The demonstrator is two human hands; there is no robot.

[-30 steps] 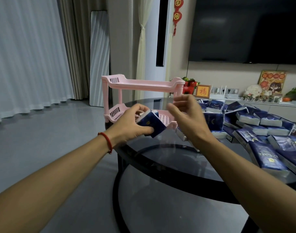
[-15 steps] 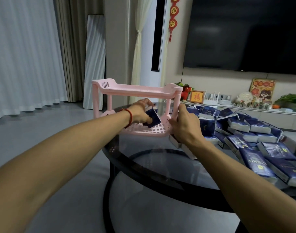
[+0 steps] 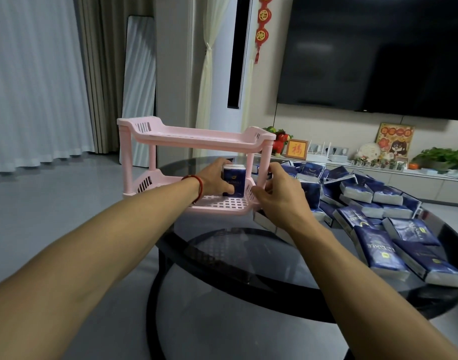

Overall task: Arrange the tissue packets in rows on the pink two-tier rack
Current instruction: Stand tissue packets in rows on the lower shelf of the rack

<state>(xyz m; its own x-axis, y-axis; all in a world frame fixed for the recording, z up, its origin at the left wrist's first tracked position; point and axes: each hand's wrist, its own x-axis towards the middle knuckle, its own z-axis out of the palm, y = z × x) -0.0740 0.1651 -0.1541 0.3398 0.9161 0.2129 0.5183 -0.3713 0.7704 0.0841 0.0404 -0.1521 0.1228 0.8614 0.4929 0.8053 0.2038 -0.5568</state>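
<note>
Head view: one dark-blue tissue packet (image 3: 234, 180) stands upright on the lower tier of the pink two-tier rack (image 3: 196, 137), near its right end, with the left hand (image 3: 214, 181) curled round the packet's left side, thumb low on its front. Right hand (image 3: 280, 196) grips the rack's right front corner by the leg, fingers curled; top tier holds no packets. Rack sits at the left edge of the round dark glass counter (image 3: 248, 245), with the heap of loose tissue packets (image 3: 373, 203) spread to its right.
</note>
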